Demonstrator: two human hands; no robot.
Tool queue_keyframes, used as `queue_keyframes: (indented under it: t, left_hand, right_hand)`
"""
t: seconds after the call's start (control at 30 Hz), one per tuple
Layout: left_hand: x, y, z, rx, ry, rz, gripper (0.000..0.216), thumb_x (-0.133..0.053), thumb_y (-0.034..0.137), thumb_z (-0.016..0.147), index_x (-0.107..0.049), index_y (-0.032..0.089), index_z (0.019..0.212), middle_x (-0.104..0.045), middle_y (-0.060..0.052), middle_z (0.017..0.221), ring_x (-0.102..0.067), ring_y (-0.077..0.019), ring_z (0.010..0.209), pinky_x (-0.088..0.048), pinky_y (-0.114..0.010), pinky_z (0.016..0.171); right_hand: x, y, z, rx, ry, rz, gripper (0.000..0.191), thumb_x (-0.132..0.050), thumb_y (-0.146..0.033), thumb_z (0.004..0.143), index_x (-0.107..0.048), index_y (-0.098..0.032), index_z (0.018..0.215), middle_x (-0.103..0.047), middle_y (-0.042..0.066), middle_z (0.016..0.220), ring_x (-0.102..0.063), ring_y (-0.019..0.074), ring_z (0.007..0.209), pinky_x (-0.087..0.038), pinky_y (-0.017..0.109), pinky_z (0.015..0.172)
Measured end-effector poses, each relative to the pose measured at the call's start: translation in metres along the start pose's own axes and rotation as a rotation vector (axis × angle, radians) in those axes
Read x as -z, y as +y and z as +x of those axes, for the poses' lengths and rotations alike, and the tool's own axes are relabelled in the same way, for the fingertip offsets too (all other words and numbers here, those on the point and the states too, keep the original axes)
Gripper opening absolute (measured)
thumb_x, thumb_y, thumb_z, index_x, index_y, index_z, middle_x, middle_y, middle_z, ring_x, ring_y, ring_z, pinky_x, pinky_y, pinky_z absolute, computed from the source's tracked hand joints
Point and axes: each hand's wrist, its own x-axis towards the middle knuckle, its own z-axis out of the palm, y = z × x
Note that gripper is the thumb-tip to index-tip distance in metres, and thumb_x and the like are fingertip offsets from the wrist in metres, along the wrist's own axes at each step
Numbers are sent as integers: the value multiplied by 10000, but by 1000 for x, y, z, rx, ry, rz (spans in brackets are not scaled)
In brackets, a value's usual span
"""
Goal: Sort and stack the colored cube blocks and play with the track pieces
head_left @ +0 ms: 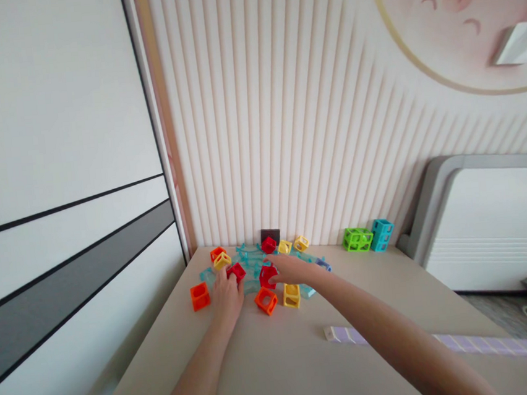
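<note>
Red hollow cube [238,271] sits in the left hand [227,292].

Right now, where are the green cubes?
In the head view, the green cubes are right of centre near the back of the table, just left of the blue cubes, by the ribbed wall.

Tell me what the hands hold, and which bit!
The left hand holds a hollow red plastic cube by its near side; the right hand seemingly holds another red cube by its right side.
</note>
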Motion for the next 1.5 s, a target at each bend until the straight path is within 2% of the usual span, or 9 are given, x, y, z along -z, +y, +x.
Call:
queue_keyframes:
  t: [0.2,0.33,0.5,0.77,1.1,1.2,1.3,1.43,1.5]
  left_hand:
    - [-2,0,0,12,-18,40,244,-527,292,915,-696,131,988,-581,-207,1222,-615,-339,1092,-537,-463,886]
    - [-5,-4,0,11,32,27,239,-541,284,893,-697,127,985,-562,-206,1265,-602,-343,1122,-533,-458,902]
    - [-5,-5,0,31,101,14,261,-506,286,893,-701,126,961,-569,-203,1253,-594,-340,1113,-511,-481,937]
    - [-3,-3,3,86,167,-22,270,-469,285,896,-682,126,943,-579,-209,1193,-585,-336,1071,-495,-485,930]
    - [1,-5,7,106,198,-97,174,-490,288,895,-604,167,948,-599,-157,1063,-583,-318,1058,-496,-468,911]
    - [10,0,7,-12,238,-141,186,-506,276,910,-626,171,1005,-601,-172,1158,-584,-325,1123,-490,-472,947]
    - [25,16,3,-318,232,-233,177,-529,246,914,-659,191,1021,-634,-155,1173,-601,-297,1142,-481,-450,1001]
    - [45,52,-7,-814,74,-280,303,-524,202,918,-644,201,1196,-687,-125,1163,-626,-263,1143,-483,-426,1027]
    - [53,69,-10,-926,-1,-284,359,-510,208,928,-612,193,1272,-696,-127,1167,-638,-265,1128,-490,-435,1022]
  right_hand:
    - [11,0,-21,33,43,25,627,-685,-343,853,-502,-216,1439,-563,121,1444,-553,301,1299,-453,390,1064]
    - [13,5,-52,0,90,-1,517,-573,-344,930,-505,-227,1429,-604,124,1391,-597,293,1242,-466,419,1042]
    - [-6,28,-124,-111,94,-22,452,-551,-352,940,-575,-223,1373,-644,138,1334,-607,299,1221,-448,463,1049]
    - [-53,67,-239,-355,122,82,578,-618,-459,870,-557,-258,1409,-581,133,1416,-519,305,1324,-375,479,1135]
    - [-96,49,-224,-287,336,116,316,-453,-356,995,-669,-267,1207,-665,109,1213,-623,263,1139,-487,424,1025]
    - [-97,38,-211,-216,348,70,282,-463,-277,996,-671,-276,1186,-674,97,1116,-653,250,1037,-526,390,939]
    - [-92,30,-199,-135,334,-49,283,-469,-192,981,-663,-279,1168,-673,82,1029,-672,242,931,-546,359,830]
    - [-71,19,-178,-41,391,-222,258,-479,-179,987,-614,-258,1193,-666,67,947,-676,233,855,-533,318,732]
    - [-54,11,-165,11,411,-295,235,-468,-181,999,-598,-246,1183,-663,60,919,-672,220,840,-521,303,724]
